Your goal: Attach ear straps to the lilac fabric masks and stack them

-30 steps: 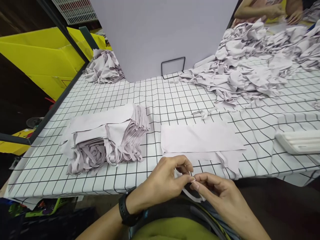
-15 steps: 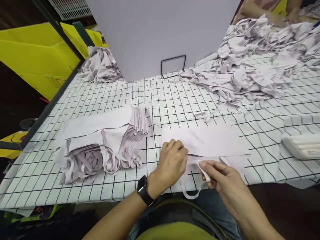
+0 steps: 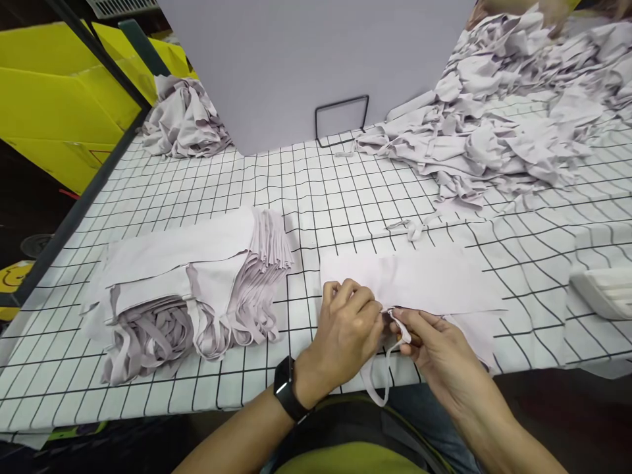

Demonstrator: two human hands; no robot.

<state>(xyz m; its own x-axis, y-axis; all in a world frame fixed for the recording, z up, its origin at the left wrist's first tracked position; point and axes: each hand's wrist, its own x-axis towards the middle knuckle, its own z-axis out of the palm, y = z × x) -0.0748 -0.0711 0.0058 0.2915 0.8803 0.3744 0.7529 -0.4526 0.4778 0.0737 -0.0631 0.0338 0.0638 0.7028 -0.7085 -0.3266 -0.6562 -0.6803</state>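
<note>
A pale lilac fabric piece with narrow straps (image 3: pixel 424 280) lies flat at the table's front edge. My left hand (image 3: pixel 348 329), wearing a black watch on the wrist, is closed on its lower edge. Close beside it, my right hand (image 3: pixel 427 339) pinches a thin strap (image 3: pixel 401 329) of the same cloth between thumb and fingers. The strap's loop hangs down between the hands, over the table edge. A small dark spot shows where the fingertips meet; I cannot make it out. To the left sits a neat stack of similar strapped pieces (image 3: pixel 182 243).
A loose heap of lilac cloth (image 3: pixel 494 131) covers the back right, with another person's arm behind it. A smaller heap (image 3: pixel 182 122) lies at the back left. A large grey panel (image 3: pixel 316 66) with a wire stand rises behind. A white plastic object (image 3: pixel 605 293) sits at right.
My hands have come together: the right has moved slightly up and left with the strap, until its fingertips meet the left hand. The view has shifted a little.
</note>
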